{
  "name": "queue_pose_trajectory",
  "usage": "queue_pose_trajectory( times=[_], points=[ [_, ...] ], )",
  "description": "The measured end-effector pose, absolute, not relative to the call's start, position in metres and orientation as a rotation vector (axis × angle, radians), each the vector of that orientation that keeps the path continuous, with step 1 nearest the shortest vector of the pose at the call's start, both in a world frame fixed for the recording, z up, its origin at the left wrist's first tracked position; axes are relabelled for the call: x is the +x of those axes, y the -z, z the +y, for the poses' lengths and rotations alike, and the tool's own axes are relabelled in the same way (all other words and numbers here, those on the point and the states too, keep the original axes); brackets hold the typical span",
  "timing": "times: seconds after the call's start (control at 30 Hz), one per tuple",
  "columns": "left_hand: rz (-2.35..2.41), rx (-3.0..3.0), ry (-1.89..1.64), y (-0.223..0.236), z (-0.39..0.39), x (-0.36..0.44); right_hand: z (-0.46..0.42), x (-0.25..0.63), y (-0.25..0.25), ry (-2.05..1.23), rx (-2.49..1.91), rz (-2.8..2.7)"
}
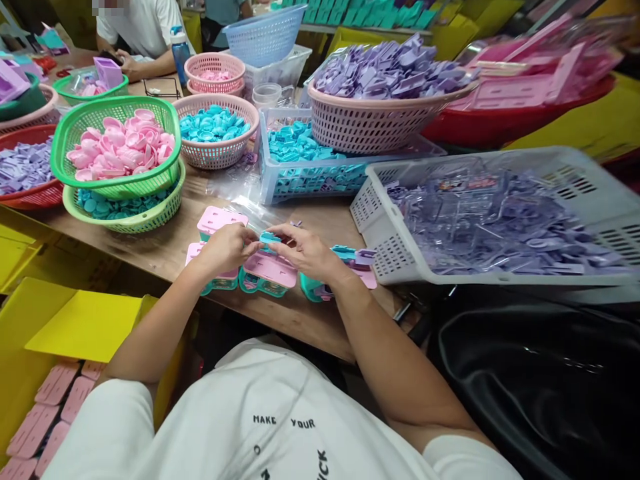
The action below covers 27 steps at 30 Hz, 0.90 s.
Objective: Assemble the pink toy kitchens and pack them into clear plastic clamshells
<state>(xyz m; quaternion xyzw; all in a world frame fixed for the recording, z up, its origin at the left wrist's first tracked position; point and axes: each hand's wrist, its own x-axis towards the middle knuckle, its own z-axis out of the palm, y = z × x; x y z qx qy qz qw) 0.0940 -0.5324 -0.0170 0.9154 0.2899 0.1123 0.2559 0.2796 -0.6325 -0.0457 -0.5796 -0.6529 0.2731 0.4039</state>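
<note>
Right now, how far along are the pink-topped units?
Seemingly done: the pink-topped rows in the yellow box. In hand: a blue piece between left hand and right hand, over the middle unit. Apparently remaining: the upper-left unit, its top bare, and loose purple parts in the white crate.

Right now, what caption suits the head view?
Left hand and right hand meet at a blue plastic piece over a pink-topped plastic box.

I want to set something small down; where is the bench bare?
Bare wood shows on the bench between the lower green basket and the pink lids, and between the blue crate, white crate and right hand. It is crowded around the left hand and at the back, lined with baskets.
</note>
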Motion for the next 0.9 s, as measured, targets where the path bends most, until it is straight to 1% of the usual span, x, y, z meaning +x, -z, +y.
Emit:
queue_pose_trajectory(
  times=[0.1,0.17,0.3,0.43,0.53,0.67,0.9],
  points=[
    [0.798,2.457,-0.357,0.021,-0.531,0.094,-0.630,0.279,0.050,-0.675,-1.420,-1.615],
    [0.734,2.405,-0.412,0.022,-0.531,0.094,-0.630,0.278,0.051,-0.560,-1.431,-1.643],
    [0.620,2.366,-0.414,0.022,-0.526,0.091,-0.631,0.276,0.051,-0.280,-1.431,-1.788],
    [0.534,2.479,-0.435,0.027,-0.503,0.095,-0.622,0.282,0.053,-0.120,-1.492,-1.905],
    [0.481,2.524,-0.362,0.026,-0.490,0.099,-0.618,0.285,0.051,-0.148,-1.518,-1.907],
    [0.455,2.589,-0.263,0.014,-0.488,0.102,-0.619,0.280,0.048,-0.208,-1.528,-1.860],
    [0.432,2.621,-0.216,0.002,-0.489,0.107,-0.619,0.272,0.058,-0.065,-1.608,-1.825]
  ],
)
